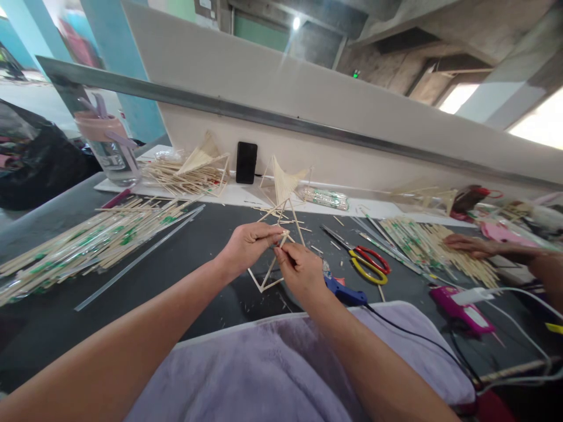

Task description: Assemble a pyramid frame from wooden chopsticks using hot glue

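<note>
A small frame of thin wooden sticks (269, 271) stands on the dark table between my hands, its joints forming triangles. My left hand (248, 247) pinches the frame's upper corner with thumb and fingers. Close beside it, my right hand (303, 269) has its fingertips closed on a stick at the same corner. Just past the hands stands another stick model (285, 183) with a curved surface of sticks. A blue glue gun (347, 292) lies right of my right hand, partly hidden. Scissors (368, 261) with red and yellow handles lie farther right.
Bundles of sticks in plastic (118, 237) cover the left side. A black phone (246, 163) leans on the partition, near a water jug (108, 149). At right, another person's hand (470, 245) rests on sticks, behind a pink power strip (461, 310) with cables.
</note>
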`<state>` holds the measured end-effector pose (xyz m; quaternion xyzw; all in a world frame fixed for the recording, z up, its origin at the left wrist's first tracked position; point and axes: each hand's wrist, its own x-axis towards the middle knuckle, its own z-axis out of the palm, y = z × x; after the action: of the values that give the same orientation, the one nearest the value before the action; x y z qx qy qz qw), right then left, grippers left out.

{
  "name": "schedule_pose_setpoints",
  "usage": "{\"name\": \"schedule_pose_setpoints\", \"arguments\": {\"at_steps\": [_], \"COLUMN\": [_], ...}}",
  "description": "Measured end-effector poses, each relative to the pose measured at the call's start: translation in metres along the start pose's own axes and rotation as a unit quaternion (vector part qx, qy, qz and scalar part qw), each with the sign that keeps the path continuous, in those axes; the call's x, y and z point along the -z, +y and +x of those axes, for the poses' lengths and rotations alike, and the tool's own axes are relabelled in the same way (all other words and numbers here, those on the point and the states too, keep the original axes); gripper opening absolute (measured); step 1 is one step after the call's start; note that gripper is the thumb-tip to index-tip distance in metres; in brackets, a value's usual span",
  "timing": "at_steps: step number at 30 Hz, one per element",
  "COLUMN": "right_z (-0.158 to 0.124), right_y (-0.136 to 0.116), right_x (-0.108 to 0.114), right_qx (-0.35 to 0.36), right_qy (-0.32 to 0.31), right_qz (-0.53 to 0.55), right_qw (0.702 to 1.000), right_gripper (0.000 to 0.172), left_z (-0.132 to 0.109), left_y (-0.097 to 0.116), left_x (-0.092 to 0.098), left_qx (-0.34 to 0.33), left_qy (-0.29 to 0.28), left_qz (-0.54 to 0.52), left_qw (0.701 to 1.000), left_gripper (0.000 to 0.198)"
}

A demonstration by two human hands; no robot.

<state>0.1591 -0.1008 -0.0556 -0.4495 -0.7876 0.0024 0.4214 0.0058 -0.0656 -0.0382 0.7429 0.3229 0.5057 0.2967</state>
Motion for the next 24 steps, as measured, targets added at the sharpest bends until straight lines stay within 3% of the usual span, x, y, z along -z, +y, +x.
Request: {"name": "schedule_pose_setpoints", "arguments": {"at_steps": [24], "right_z": [-0.0004], "right_y": [-0.0006], "right_x": [-0.0031], "right_qx": [0.018], "right_qy": [-0.016], "right_qz": [-0.069], "right_qw": [0.997], "right_gripper": [0.020], "left_z": [0.0008], "left_y": [0.0054], "left_x": [0.0034], "left_qx": [0.009], "left_qy": [0.015], "left_qz": [0.005], "left_qw": [1.000], "left_gripper": [0.015]}}
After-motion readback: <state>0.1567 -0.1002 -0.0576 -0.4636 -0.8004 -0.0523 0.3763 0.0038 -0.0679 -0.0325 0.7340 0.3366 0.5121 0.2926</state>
